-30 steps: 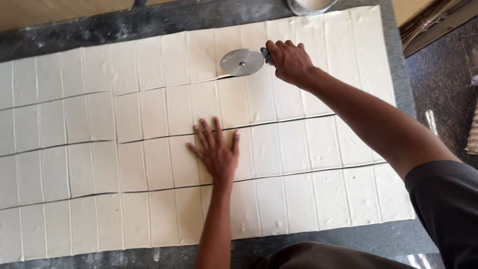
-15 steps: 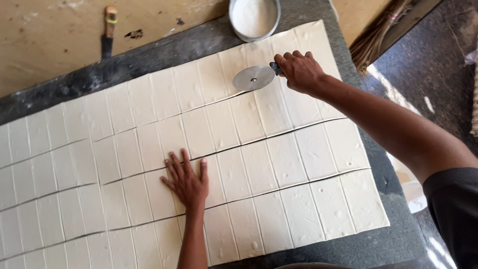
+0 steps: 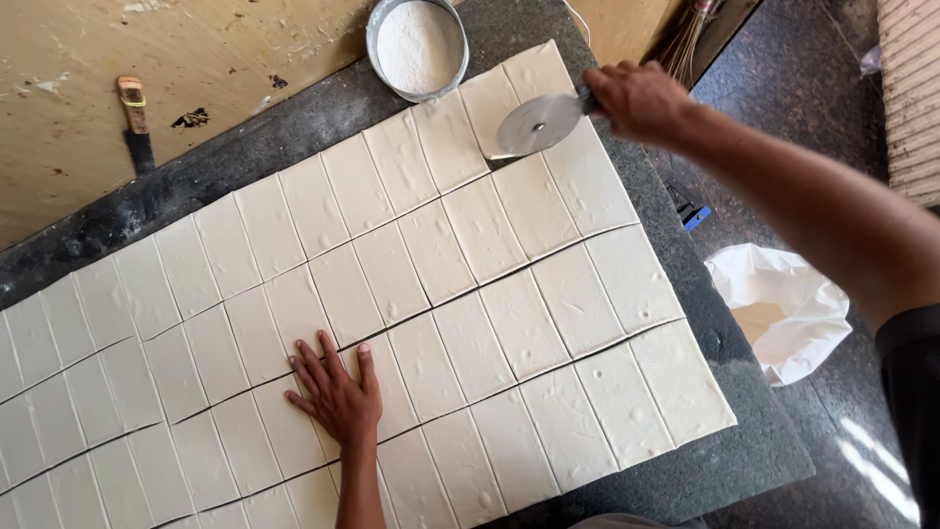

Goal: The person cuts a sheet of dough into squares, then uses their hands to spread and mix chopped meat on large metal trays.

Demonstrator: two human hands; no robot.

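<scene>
Cutter wheel (image 3: 534, 124) now nearer dough sheet (image 3: 392, 294) edge, right hand (image 3: 636, 98) clenched on it, left hand (image 3: 335, 392) flat, open

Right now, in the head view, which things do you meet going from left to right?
Wooden-handled knife → left hand flat on the cut dough sheet → flour tin → round wheel cutter → right hand → white bag on the floor.

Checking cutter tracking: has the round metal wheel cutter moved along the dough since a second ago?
Yes. The round metal wheel cutter in the right hand has rolled along the pale scored dough sheet towards its far corner, nearer the round metal flour tin.
</scene>
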